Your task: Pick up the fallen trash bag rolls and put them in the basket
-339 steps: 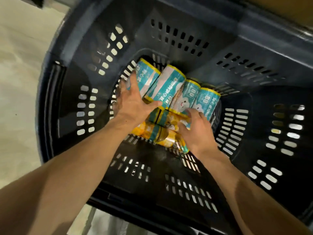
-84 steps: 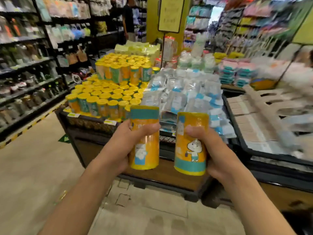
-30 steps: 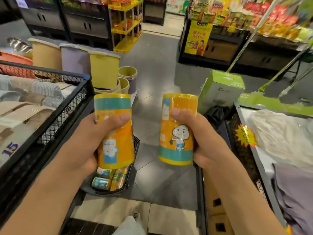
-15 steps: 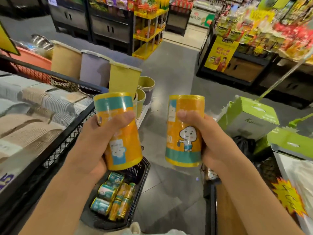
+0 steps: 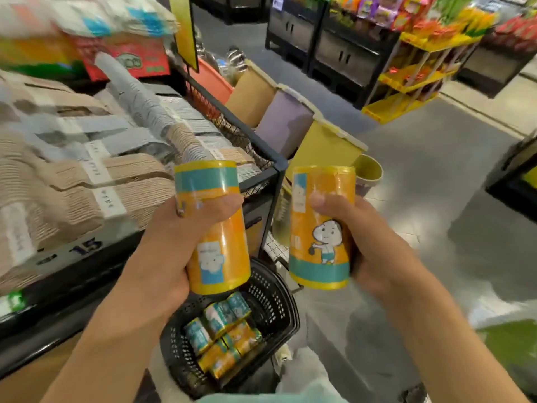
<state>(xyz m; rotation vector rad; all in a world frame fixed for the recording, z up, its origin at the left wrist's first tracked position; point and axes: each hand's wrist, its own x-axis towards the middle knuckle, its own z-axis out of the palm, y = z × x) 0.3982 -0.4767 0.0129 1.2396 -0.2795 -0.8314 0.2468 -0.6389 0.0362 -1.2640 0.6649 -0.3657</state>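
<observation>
Seen from the head camera, the left hand (image 5: 171, 251) grips one glossy orange trash bag roll (image 5: 213, 228) upright, thumb curled across its shiny film, while the right hand (image 5: 374, 251) clasps a second cylindrical roll (image 5: 321, 228) bearing a cartoon figure. Directly beneath the two grips, the black perforated plastic basket (image 5: 279, 303) sits on the floor, teal and orange rolls (image 5: 223, 330) lying inside. Left of the held rolls runs a black wire-mesh bin edge (image 5: 232, 117); right of them, smooth grey floor (image 5: 436, 175) lies open.
</observation>
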